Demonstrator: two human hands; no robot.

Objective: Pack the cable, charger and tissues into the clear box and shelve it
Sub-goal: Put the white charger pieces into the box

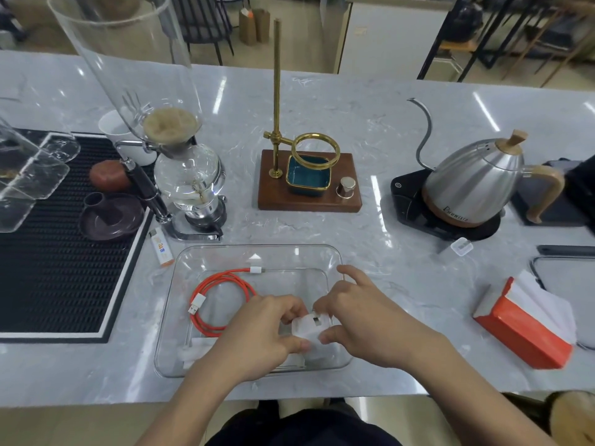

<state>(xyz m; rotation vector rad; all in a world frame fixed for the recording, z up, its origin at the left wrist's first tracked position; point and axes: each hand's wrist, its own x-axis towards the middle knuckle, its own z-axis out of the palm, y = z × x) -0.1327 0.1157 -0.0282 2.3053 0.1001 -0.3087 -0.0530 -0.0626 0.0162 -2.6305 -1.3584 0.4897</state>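
The clear box [335, 256] lies on the marble counter just in front of me. An orange cable [222, 281] with white plugs is coiled in its left half. Over the box's right half both hands hold a white charger [308, 329] with its metal prongs up. My left hand [264, 329] pinches the charger's left side between thumb and fingers. My right hand [357, 313] pinches its right side, with the index finger lifted. The orange tissue pack [521, 333] with white tissues sticking out lies on the counter to the right, apart from the box.
A lighter [162, 247] lies left of the box beside a siphon coffee maker [188, 181]. Behind stand a wooden dripper stand [309, 185] and a steel kettle [476, 181] on its base. A black mat [58, 252] holds dishes at the left.
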